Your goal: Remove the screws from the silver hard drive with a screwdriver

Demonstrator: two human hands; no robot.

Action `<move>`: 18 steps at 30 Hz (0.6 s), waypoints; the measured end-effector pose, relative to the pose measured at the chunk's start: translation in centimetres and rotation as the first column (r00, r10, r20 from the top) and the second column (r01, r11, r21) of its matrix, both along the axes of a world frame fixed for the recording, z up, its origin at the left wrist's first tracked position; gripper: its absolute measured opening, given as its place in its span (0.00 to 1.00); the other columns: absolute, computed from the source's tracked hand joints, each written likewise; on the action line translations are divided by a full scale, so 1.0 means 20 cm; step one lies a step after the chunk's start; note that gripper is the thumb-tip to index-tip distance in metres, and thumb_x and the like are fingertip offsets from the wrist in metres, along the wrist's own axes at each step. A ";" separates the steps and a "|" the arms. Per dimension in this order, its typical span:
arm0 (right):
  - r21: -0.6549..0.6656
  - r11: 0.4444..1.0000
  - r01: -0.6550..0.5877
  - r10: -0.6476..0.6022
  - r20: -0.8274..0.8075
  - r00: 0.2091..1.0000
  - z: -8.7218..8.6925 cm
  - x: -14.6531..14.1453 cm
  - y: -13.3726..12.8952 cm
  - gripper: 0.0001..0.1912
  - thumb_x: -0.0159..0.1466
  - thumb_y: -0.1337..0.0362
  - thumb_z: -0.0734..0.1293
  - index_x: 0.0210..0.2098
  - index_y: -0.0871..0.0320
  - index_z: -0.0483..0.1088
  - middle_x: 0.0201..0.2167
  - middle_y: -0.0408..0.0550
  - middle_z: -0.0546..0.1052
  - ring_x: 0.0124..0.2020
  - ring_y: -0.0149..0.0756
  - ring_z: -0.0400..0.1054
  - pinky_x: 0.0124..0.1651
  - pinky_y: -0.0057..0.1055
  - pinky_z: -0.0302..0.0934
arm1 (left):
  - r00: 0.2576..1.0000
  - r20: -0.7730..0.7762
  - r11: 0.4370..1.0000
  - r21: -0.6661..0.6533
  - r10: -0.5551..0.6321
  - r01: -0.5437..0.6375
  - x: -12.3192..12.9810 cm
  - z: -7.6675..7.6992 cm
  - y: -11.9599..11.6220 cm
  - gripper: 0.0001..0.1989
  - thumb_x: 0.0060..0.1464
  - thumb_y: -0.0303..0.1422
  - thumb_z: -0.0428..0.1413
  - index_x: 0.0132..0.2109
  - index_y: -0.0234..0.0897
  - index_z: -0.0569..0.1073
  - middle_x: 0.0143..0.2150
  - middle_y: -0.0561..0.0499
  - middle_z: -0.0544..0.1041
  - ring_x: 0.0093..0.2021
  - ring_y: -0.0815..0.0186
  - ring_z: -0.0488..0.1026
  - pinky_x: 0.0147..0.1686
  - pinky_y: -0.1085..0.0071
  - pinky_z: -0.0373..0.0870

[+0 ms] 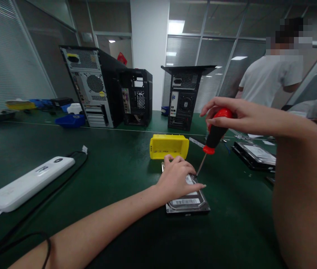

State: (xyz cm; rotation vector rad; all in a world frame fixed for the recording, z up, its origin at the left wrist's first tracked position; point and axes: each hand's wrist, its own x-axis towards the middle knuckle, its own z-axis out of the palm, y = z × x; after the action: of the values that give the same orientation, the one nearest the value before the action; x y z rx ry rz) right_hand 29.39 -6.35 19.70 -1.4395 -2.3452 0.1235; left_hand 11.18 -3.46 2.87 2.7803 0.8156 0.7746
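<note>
A hard drive (pixel 188 205) lies flat on the green table in front of me, its labelled side up. My left hand (pixel 177 175) grips it from above, fingers over its far part and thumb stretched past its right edge. The palm and fingers hide much of the drive. Above and to the right, my right hand (pixel 225 112) is closed around the red and black handle of a screwdriver (pixel 214 138). The screwdriver slants down to the left, with its tip at the drive's right edge near my left fingers. Whether the tip sits in a screw cannot be made out.
Just beyond the drive stands a yellow bin (pixel 169 145) with small bits inside. Computer cases (pixel 108 86) line the back. More drives (pixel 255 155) lie at right, a white power strip (pixel 29 183) with black cable at left. A person (pixel 270 78) stands at back right.
</note>
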 end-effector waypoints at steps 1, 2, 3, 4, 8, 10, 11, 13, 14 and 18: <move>0.002 1.000 0.011 -0.011 -0.005 1.000 0.00 0.00 0.00 0.22 0.61 0.51 0.62 0.50 0.57 0.66 0.45 0.52 0.73 0.42 0.43 0.68 0.41 0.37 0.62 | 1.000 -0.002 1.000 -0.002 -0.002 0.002 0.00 0.00 0.00 0.21 0.52 0.52 0.55 0.41 0.40 0.77 0.46 0.53 0.79 0.48 0.56 0.67 0.47 0.54 0.51; 0.005 1.000 0.023 -0.023 -0.006 1.000 -0.01 -0.01 -0.01 0.22 0.61 0.51 0.62 0.51 0.56 0.65 0.45 0.52 0.73 0.42 0.42 0.68 0.41 0.37 0.62 | 1.000 0.001 1.000 -0.004 -0.004 0.004 0.00 0.00 0.00 0.21 0.52 0.52 0.55 0.41 0.40 0.77 0.46 0.53 0.79 0.48 0.56 0.67 0.47 0.55 0.51; 0.010 0.999 0.032 -0.032 -0.005 0.999 -0.01 -0.01 -0.01 0.23 0.61 0.51 0.61 0.51 0.57 0.65 0.45 0.52 0.73 0.42 0.42 0.68 0.41 0.37 0.62 | 1.000 0.007 1.000 -0.006 -0.006 0.006 0.00 0.00 0.00 0.21 0.52 0.52 0.55 0.41 0.40 0.77 0.46 0.52 0.79 0.48 0.56 0.67 0.47 0.55 0.51; 0.016 0.999 0.038 -0.038 -0.002 0.999 -0.01 -0.02 -0.01 0.23 0.61 0.51 0.61 0.50 0.57 0.65 0.44 0.52 0.73 0.41 0.42 0.68 0.41 0.37 0.62 | 1.000 0.016 1.000 -0.007 -0.008 0.009 0.00 0.00 0.00 0.21 0.52 0.52 0.56 0.41 0.40 0.77 0.46 0.52 0.79 0.48 0.56 0.67 0.47 0.55 0.51; 0.023 0.999 0.040 -0.041 0.022 0.999 -0.01 -0.03 -0.01 0.19 0.61 0.53 0.62 0.47 0.57 0.67 0.42 0.51 0.73 0.39 0.39 0.68 0.39 0.35 0.61 | 0.999 0.034 1.000 -0.002 -0.010 0.010 0.00 -0.01 0.00 0.21 0.51 0.52 0.56 0.40 0.40 0.77 0.45 0.52 0.79 0.47 0.55 0.67 0.47 0.54 0.51; -0.001 0.999 0.033 -0.033 0.036 0.999 0.00 -0.03 -0.01 0.17 0.60 0.54 0.63 0.44 0.57 0.68 0.41 0.50 0.73 0.38 0.38 0.68 0.38 0.34 0.61 | 0.999 0.036 1.000 0.002 -0.009 0.009 0.00 -0.01 0.00 0.21 0.51 0.52 0.57 0.40 0.39 0.77 0.45 0.52 0.79 0.47 0.55 0.68 0.47 0.54 0.51; -0.011 1.000 0.025 -0.025 0.043 0.999 0.00 -0.02 -0.01 0.17 0.60 0.53 0.63 0.44 0.57 0.68 0.41 0.50 0.73 0.38 0.38 0.68 0.37 0.33 0.61 | 0.999 0.039 1.000 0.005 -0.009 0.008 0.00 -0.01 0.00 0.21 0.51 0.52 0.57 0.40 0.39 0.77 0.45 0.52 0.79 0.47 0.56 0.68 0.46 0.54 0.51; -0.028 1.000 0.005 -0.004 0.053 0.999 0.01 -0.01 -0.02 0.17 0.61 0.52 0.63 0.43 0.56 0.68 0.41 0.50 0.73 0.38 0.39 0.68 0.37 0.34 0.61 | 0.999 0.041 1.000 0.010 -0.006 0.006 0.00 -0.01 0.00 0.21 0.51 0.52 0.56 0.40 0.39 0.77 0.45 0.52 0.79 0.46 0.56 0.68 0.46 0.54 0.51; -0.034 0.999 -0.004 0.006 0.055 0.998 0.01 0.00 -0.03 0.17 0.61 0.51 0.63 0.44 0.55 0.67 0.41 0.49 0.73 0.38 0.39 0.68 0.37 0.34 0.61 | 0.999 0.038 1.000 0.010 -0.003 0.003 0.00 0.00 0.00 0.21 0.51 0.52 0.56 0.40 0.39 0.77 0.45 0.52 0.79 0.46 0.56 0.68 0.46 0.54 0.51; -0.055 0.997 -0.050 0.052 0.045 0.998 0.02 0.01 -0.06 0.16 0.60 0.52 0.63 0.44 0.53 0.66 0.41 0.48 0.72 0.37 0.40 0.67 0.35 0.35 0.62 | 1.000 0.020 1.000 0.005 0.010 -0.011 0.01 0.00 0.00 0.22 0.51 0.53 0.56 0.40 0.39 0.77 0.45 0.52 0.79 0.46 0.55 0.68 0.45 0.55 0.51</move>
State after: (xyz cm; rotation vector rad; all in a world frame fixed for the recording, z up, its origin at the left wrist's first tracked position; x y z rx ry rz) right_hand 29.67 -7.53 20.08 -1.4225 -2.4350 0.1702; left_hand 11.35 -3.50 2.84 2.7699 0.8265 0.8062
